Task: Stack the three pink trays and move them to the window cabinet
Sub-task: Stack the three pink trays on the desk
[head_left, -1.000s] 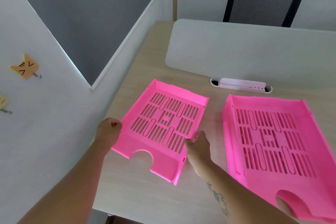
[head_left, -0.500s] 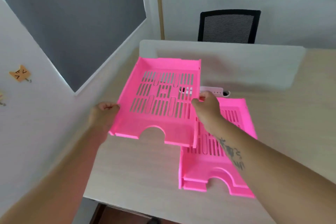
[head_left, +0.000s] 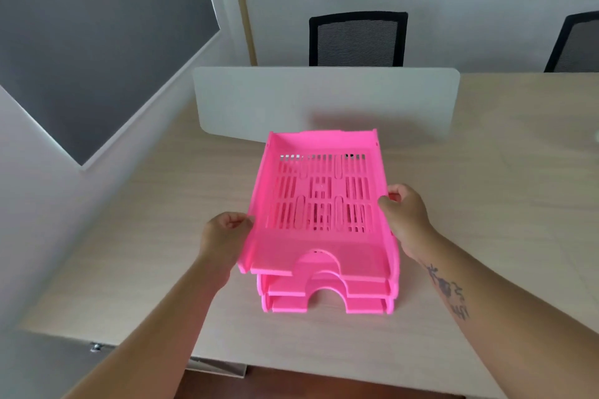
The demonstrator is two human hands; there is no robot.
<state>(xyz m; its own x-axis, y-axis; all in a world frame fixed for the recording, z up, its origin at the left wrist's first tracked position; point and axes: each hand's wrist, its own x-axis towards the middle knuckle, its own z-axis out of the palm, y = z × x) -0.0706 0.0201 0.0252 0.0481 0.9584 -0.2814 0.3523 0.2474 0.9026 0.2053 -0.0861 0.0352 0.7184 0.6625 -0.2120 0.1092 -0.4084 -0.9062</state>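
Hands, left (head_left: pixel 227 233) and right (head_left: pixel 403 209), pinching the slotted pink plastic tray (head_left: pixel 321 204) between them, above two stacked ones (head_left: pixel 327 296); tilted left, might jam crooked.

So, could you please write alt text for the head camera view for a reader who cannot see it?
Two bare hands, the left hand and right hand, hold a pink tray by its sides over two more pink trays stacked on a light wooden desk. A white divider panel stands behind, with two black chairs beyond it.
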